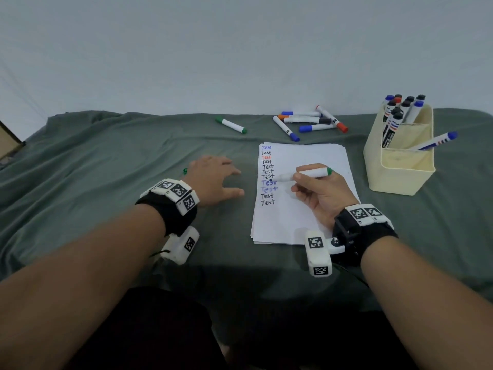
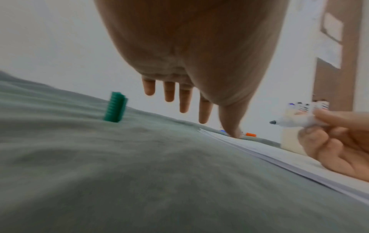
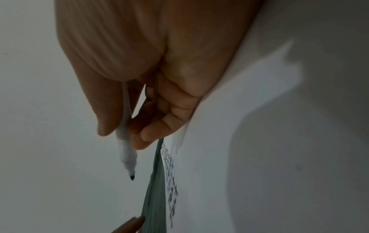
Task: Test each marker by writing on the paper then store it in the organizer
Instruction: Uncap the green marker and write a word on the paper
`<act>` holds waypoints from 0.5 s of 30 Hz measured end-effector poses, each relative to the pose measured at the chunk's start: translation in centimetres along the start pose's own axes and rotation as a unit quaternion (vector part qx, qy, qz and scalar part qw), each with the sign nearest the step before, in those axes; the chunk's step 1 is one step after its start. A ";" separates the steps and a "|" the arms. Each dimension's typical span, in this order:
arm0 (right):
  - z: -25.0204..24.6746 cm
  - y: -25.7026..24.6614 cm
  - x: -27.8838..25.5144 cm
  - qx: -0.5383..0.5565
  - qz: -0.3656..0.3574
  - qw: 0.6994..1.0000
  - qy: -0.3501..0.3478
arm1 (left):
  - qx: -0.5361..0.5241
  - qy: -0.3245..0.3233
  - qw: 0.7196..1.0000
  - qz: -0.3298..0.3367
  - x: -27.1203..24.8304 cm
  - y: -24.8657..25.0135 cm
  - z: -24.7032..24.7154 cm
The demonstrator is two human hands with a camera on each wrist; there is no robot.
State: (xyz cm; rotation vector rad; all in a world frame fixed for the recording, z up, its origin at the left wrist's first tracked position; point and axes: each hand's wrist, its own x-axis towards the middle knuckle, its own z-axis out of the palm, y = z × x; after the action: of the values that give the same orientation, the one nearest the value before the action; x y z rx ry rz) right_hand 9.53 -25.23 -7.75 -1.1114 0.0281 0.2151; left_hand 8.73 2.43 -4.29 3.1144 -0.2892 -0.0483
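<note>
— Green-ended white marker (image 1: 306,174), uncapped, was pinched in the right hand (image 1: 324,194) over the near paper stack (image 1: 314,156)?
— Yes. Only the left-wrist view showed its ribbed green cap (image 2: 115,107) upright; left hand (image 1: 213,177) lay flat, fingers spread. Six loose markers (image 1: 309,121) lay far.

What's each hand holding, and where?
Right hand pinches the uncapped green marker on its white barrel, near the tip. Left hand holds nothing.

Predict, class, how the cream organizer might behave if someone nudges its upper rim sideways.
The organizer looks like thin, light plastic, so it would probably slide on the green cloth. It is tall, and its markers stand at the back, so it might tip instead.
</note>
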 end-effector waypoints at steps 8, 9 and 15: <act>-0.1 0.1 0.1 0.026 0.011 0.999 -0.018 | 0.012 0.031 0.987 -0.154 -1.0 -5.6 -0.4; -0.1 0.1 0.1 0.026 0.011 0.999 -0.021 | 0.006 0.014 0.987 -0.158 -0.8 -6.0 -0.6; -0.2 0.2 0.0 0.013 0.013 0.999 -0.038 | -0.029 -0.013 0.988 -0.153 0.2 -6.5 -1.8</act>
State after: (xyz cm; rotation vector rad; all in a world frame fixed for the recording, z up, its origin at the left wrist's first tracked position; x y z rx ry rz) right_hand 9.55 -25.31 -8.03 -1.0767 -0.0210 0.2798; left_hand 10.17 8.77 -2.58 3.0694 0.1897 -0.0980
